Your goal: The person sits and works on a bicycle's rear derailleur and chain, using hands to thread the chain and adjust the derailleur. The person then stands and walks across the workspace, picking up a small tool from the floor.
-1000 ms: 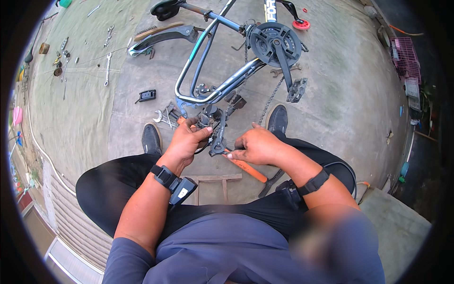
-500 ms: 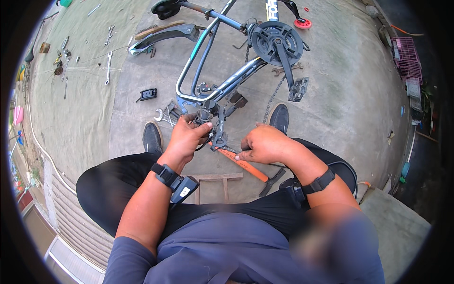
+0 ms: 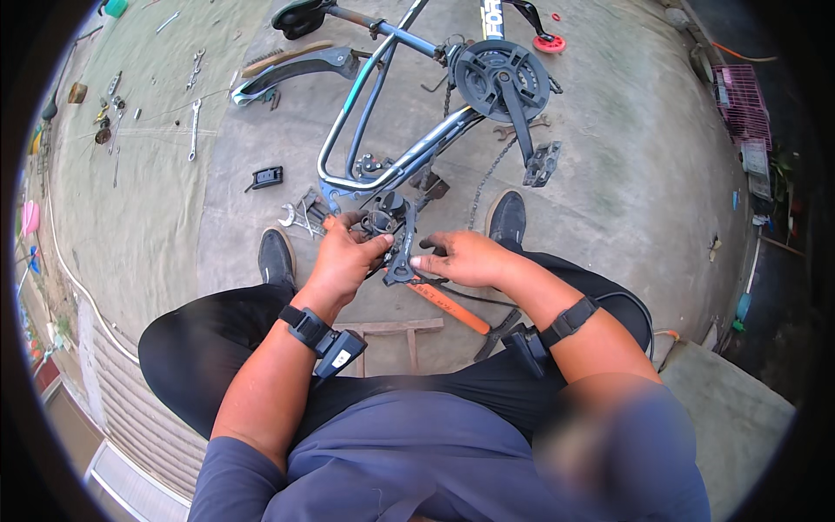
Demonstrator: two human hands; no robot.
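A dark rear derailleur [image 3: 402, 252] hangs by the rear end of a blue-grey bicycle frame [image 3: 439, 135]. My left hand [image 3: 346, 261] is closed round its body, thumb on the near side. Just right of the derailleur's cage is my right hand [image 3: 465, 258], with thumb and forefinger apart and the thumb tip close to the cage. I cannot tell whether it touches. The chain [image 3: 480, 187] hangs down from the crankset [image 3: 502, 80] behind my right hand. Under the cage lies a tool with an orange handle [image 3: 448, 304].
Wrenches [image 3: 195, 130] and small parts lie on the ground cloth at the left. A black pedal-like block [image 3: 267, 177], a mudguard [image 3: 296, 74] and a brush [image 3: 283, 56] lie nearer the frame. A wooden frame [image 3: 409, 328] sits between my legs. A pink wire crate [image 3: 744, 106] stands far right.
My right hand has moved up and left from below the cage to beside it, and its thumb and forefinger have spread. My left hand keeps its hold on the derailleur.
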